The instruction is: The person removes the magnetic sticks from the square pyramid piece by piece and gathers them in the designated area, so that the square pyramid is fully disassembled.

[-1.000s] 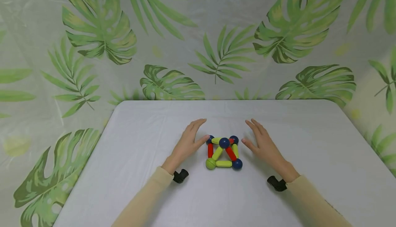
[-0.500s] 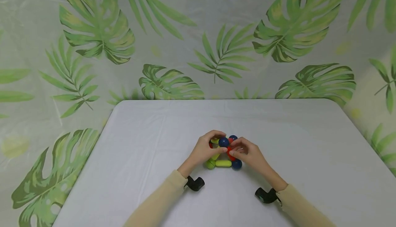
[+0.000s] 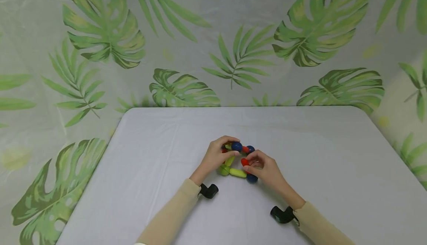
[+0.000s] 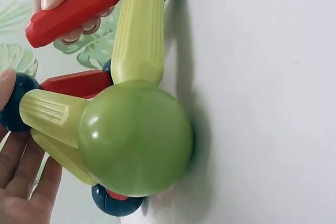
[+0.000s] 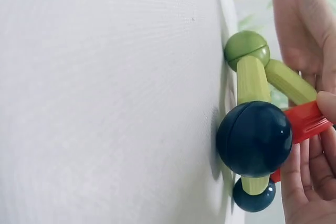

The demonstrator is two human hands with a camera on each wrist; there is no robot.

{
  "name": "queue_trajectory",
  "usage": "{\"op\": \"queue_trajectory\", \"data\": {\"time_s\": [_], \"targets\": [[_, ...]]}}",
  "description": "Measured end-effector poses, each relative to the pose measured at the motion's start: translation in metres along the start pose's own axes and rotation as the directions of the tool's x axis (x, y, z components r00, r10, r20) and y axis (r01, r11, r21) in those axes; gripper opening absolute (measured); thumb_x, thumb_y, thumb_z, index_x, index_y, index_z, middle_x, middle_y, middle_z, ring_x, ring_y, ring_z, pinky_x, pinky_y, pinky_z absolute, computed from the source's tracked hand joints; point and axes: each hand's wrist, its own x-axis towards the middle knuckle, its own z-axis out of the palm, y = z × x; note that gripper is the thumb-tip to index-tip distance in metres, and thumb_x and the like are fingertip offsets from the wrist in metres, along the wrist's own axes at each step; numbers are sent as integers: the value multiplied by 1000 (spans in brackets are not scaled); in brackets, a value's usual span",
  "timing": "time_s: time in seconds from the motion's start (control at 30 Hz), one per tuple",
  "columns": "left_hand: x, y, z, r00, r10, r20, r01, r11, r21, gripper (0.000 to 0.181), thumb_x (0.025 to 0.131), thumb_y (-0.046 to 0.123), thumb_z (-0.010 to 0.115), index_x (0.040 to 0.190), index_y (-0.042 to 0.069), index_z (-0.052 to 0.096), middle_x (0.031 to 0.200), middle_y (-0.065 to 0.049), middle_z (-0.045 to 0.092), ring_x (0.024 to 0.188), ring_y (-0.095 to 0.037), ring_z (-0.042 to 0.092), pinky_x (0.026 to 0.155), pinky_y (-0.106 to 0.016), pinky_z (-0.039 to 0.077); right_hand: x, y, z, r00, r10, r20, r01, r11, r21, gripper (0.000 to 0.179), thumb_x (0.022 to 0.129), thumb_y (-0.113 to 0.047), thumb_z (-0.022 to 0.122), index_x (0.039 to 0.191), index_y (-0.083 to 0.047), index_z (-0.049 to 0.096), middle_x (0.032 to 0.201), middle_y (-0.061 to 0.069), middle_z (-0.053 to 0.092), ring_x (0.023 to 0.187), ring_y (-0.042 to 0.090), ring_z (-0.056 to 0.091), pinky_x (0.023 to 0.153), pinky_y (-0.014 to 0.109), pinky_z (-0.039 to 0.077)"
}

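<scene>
A ball-and-rod magnetic construction stands mid-table. Its left hand neighbour, my left hand (image 3: 217,158), grips the top blue ball (image 3: 237,146) between thumb and fingers. My right hand (image 3: 267,167) pinches a red rod (image 4: 73,11), whose upper end is apart from that ball. The rod's lower end meets the front right blue ball (image 5: 254,139). A large green ball (image 4: 136,140) forms the front left corner, with a yellow-green rod (image 3: 238,172) running between the two front balls. Another blue ball (image 3: 250,149) shows at the back right. The left fingers partly cover the back left corner.
The white table (image 3: 160,137) has rounded far corners. A leaf-print cloth (image 3: 240,52) hangs directly behind it. Black wrist cameras (image 3: 209,191) sit below both sleeves, low over the tabletop.
Both hands came in from either side and took hold of the construction. The red rod has parted from the top ball, which moved slightly left and back with the left hand.
</scene>
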Motion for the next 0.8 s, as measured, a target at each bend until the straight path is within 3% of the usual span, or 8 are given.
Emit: {"op": "queue_trajectory", "data": {"time_s": [0.17,0.3,0.4,0.53,0.63,0.8], "targets": [[3,-2,-5,997,-4,73,5,1000,-21,34,85,11,72,118,6,64,110,-7,65,92,-17,59,83,-44,49,0,0,-4,998,-54,-37,56,998,41,19,87,-4,69,102,2,59,99,13,63,87,18,61,80,21,51],[5,-3,-7,989,16,147,-9,999,-48,34,88,11,70,120,7,64,115,-5,65,100,-16,59,91,-44,46,7,2,-9,988,-117,-105,118,993,3,18,88,-2,68,104,4,60,101,16,62,93,26,60,89,36,50],[7,-4,-10,976,20,217,-9,999,-50,34,90,12,66,124,8,63,122,-4,63,114,-13,55,102,-42,39,13,5,-11,992,-96,-79,90,993,-71,23,87,-6,69,107,2,61,106,15,63,100,31,59,93,47,46],[10,-5,-14,955,30,294,-15,998,-56,37,94,9,61,131,7,59,130,-4,59,125,-12,47,108,-41,30,16,8,-13,1000,-16,-8,15,994,-107,24,88,-10,70,107,-1,61,105,12,65,99,30,61,92,47,47],[12,-5,-15,952,51,301,-34,998,-60,38,95,7,58,133,4,56,133,-7,57,128,-14,45,108,-40,30,15,8,-11,1000,-6,-11,5,994,-111,22,87,-9,70,105,0,61,99,11,65,90,26,63,84,39,52],[14,-3,-11,970,76,230,-78,997,0,37,93,10,63,128,3,58,127,-8,57,121,-17,50,103,-35,38,11,3,-2,997,-14,-80,3,991,-135,23,85,-6,72,103,2,61,92,10,64,83,23,61,74,26,53]]}}
